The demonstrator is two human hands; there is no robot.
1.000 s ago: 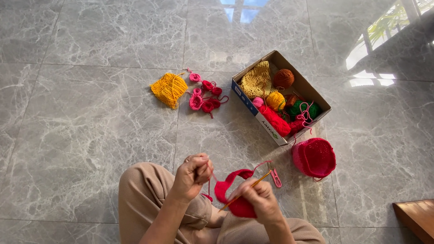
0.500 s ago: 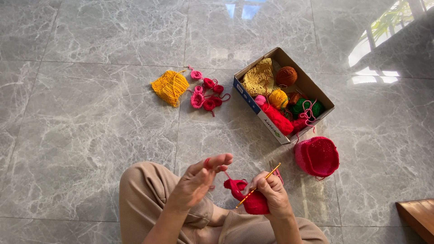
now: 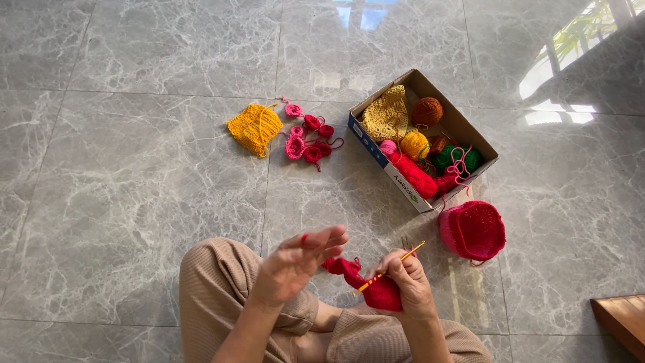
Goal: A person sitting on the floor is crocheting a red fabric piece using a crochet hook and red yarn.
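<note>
A person is sitting on the grey stone floor [image 3: 134,175] and is crocheting; the cardboard box [image 3: 383,151] is the mark for every place here. The right hand [image 3: 408,282] is sitting below the box, near the person's lap; its fingers are closing around a small red crochet piece [image 3: 376,290] and an orange crochet hook [image 3: 390,267]; the hook is poking up and out toward the box. The left hand [image 3: 295,263] is floating to the lower left of the box, just beside the red piece; its fingers are spreading open and flat and are gripping nothing; a bit of red yarn seems to be lying over one fingertip, but it is too thin to be sure. The red piece is looking small and lumpy, so it seems only partly made, with more stitches to go. A bigger pink-red crochet cap [image 3: 473,230] is lying just below the box's right corner and looks done. A yellow knitted piece [image 3: 255,128] and some little pink and red flowers [image 3: 308,134] are lying to the left of the box and look finished too. Inside the box, yarn balls [image 3: 427,111] are resting with more woolly bits. The tan trousers [image 3: 215,296] are hiding part of the arms; a brown wooden corner [image 3: 621,323] is cut off far below and right of the box.
</note>
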